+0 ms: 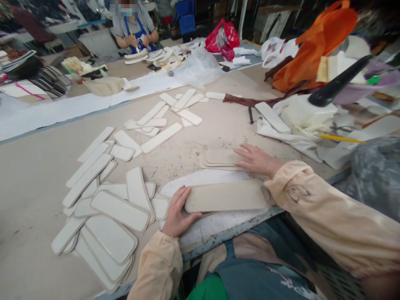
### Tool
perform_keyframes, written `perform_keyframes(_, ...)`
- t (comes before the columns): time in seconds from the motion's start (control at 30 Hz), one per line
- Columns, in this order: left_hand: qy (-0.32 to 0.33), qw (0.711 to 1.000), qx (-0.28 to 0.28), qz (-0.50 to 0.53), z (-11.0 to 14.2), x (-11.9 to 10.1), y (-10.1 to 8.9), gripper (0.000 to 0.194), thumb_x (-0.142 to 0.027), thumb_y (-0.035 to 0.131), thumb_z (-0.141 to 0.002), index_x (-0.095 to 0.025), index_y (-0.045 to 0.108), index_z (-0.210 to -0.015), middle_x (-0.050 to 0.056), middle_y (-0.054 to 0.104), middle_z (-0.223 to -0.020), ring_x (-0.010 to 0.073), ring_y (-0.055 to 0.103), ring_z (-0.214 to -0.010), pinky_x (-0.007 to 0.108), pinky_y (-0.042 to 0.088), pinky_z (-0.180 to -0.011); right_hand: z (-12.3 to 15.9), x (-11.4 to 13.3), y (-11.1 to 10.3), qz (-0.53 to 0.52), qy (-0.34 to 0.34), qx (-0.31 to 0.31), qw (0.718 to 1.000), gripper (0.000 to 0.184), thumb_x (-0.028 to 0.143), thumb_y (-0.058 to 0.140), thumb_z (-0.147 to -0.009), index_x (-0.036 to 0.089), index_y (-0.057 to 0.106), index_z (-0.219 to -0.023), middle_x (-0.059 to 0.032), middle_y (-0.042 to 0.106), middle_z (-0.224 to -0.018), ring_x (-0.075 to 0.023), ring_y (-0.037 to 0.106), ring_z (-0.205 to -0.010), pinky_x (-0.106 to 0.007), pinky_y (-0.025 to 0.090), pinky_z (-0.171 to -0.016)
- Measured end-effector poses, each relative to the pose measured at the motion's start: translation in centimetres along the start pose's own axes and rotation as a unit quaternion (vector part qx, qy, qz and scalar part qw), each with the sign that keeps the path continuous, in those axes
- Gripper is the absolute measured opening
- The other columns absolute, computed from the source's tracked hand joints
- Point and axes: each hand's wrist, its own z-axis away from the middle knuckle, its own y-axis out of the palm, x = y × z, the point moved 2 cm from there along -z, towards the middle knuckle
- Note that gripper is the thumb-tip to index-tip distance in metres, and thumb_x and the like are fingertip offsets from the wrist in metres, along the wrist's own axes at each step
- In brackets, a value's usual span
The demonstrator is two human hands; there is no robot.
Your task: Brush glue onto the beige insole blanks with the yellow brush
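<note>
My left hand [178,211] rests at the left end of a long beige rounded panel [225,196] that lies on a white sheet [206,227] at the table's near edge; its fingers are together against the panel's end and the thumb hooks under it. My right hand [258,159] lies flat with fingers stretched out on a small stack of beige rounded pieces [220,158] just behind that panel.
Several white rounded strips and panels [109,216] are spread to the left and further back [162,121]. To the right lie white cloth, a yellow pencil [342,138], a black handle [339,83] and an orange bag [315,46]. A person [133,25] works at the far end.
</note>
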Motion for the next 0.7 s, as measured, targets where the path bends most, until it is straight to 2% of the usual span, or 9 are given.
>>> perform_keyframes(0.03, 0.0, 1.0, -0.002, 0.001, 0.0, 0.0, 0.0, 0.079, -0.049, 0.069, -0.07, -0.025, 0.036, -0.137, 0.012, 0.044, -0.137, 0.0312, 0.038, -0.129, 0.052, 0.035, -0.106, 0.6, 1.4, -0.7, -0.01, -0.005, 0.0, 1.0, 0.061, 0.052, 0.048, -0.086, 0.024, 0.038, -0.139, -0.0116, 0.043, -0.138, -0.0302, 0.039, -0.127, -0.051, 0.031, -0.104)
perform_keyframes(0.13, -0.003, 1.0, -0.007, 0.009, 0.1, 0.1, 0.1, 0.082, -0.052, 0.07, -0.069, -0.024, 0.035, -0.137, 0.013, 0.045, -0.136, 0.0311, 0.04, -0.127, 0.051, 0.035, -0.105, 2.8, 6.3, -2.2, -0.057, -0.058, 0.078, 0.994, 0.09, 0.057, 0.06, -0.076, 0.023, 0.018, -0.148, -0.011, 0.035, -0.145, -0.0307, 0.039, -0.128, -0.046, 0.035, -0.104)
perform_keyframes(0.17, -0.005, 1.0, -0.008, 0.014, 0.1, 0.2, 0.2, 0.084, -0.053, 0.07, -0.067, -0.024, 0.035, -0.138, 0.013, 0.046, -0.135, 0.0311, 0.041, -0.127, 0.051, 0.035, -0.105, 3.7, 7.6, -2.3, -0.056, -0.072, 0.092, 0.992, 0.094, 0.055, 0.065, -0.072, 0.023, 0.019, -0.147, -0.0119, 0.037, -0.144, -0.0321, 0.041, -0.126, -0.046, 0.037, -0.102)
perform_keyframes(0.23, -0.013, 0.999, -0.013, 0.028, 0.1, 0.5, 0.3, 0.09, -0.055, 0.072, -0.064, -0.024, 0.033, -0.138, 0.014, 0.048, -0.133, 0.0313, 0.043, -0.125, 0.05, 0.037, -0.104, 5.1, 9.2, -1.7, -0.045, -0.074, 0.108, 0.99, 0.09, 0.044, 0.068, -0.072, 0.022, 0.022, -0.147, -0.0128, 0.043, -0.139, -0.0318, 0.045, -0.122, -0.046, 0.04, -0.1)
perform_keyframes(0.33, -0.027, 0.999, -0.016, 0.044, 0.3, 0.8, 0.4, 0.098, -0.058, 0.074, -0.058, -0.022, 0.032, -0.139, 0.015, 0.046, -0.135, 0.032, 0.044, -0.125, 0.049, 0.037, -0.104, 6.3, 9.2, -0.2, -0.037, -0.058, 0.097, 0.993, 0.071, 0.031, 0.061, -0.08, 0.022, 0.032, -0.143, -0.0126, 0.048, -0.135, -0.0292, 0.049, -0.119, -0.044, 0.042, -0.098)
perform_keyframes(0.4, -0.032, 0.998, -0.011, 0.048, 0.5, 0.9, 0.5, 0.101, -0.059, 0.074, -0.057, -0.022, 0.031, -0.139, 0.016, 0.044, -0.137, 0.0324, 0.043, -0.126, 0.049, 0.035, -0.105, 6.3, 8.4, 0.4, -0.044, -0.054, 0.093, 0.993, 0.059, 0.033, 0.057, -0.083, 0.022, 0.041, -0.139, -0.0126, 0.047, -0.136, -0.0294, 0.05, -0.118, -0.045, 0.043, -0.098)
perform_keyframes(0.53, -0.03, 0.998, 0.0, 0.048, 0.9, 0.9, 0.5, 0.1, -0.056, 0.074, -0.059, -0.022, 0.028, -0.141, 0.016, 0.042, -0.139, 0.0315, 0.04, -0.128, 0.049, 0.033, -0.107, 5.4, 7.2, -0.2, -0.106, -0.062, 0.119, 0.985, 0.052, 0.042, 0.05, -0.087, 0.021, 0.048, -0.135, -0.0112, 0.051, -0.134, -0.0285, 0.05, -0.119, -0.045, 0.04, -0.101)
perform_keyframes(0.7, -0.011, 0.999, -0.004, 0.052, 0.7, 0.8, 0.5, 0.096, -0.053, 0.074, -0.063, -0.023, 0.027, -0.141, 0.014, 0.048, -0.135, 0.0295, 0.044, -0.126, 0.048, 0.034, -0.106, 4.5, 6.4, -1.1, -0.196, -0.056, 0.147, 0.968, 0.042, 0.041, 0.039, -0.093, 0.022, 0.057, -0.126, -0.005, 0.058, -0.127, -0.0245, 0.053, -0.117, -0.04, 0.039, -0.102)
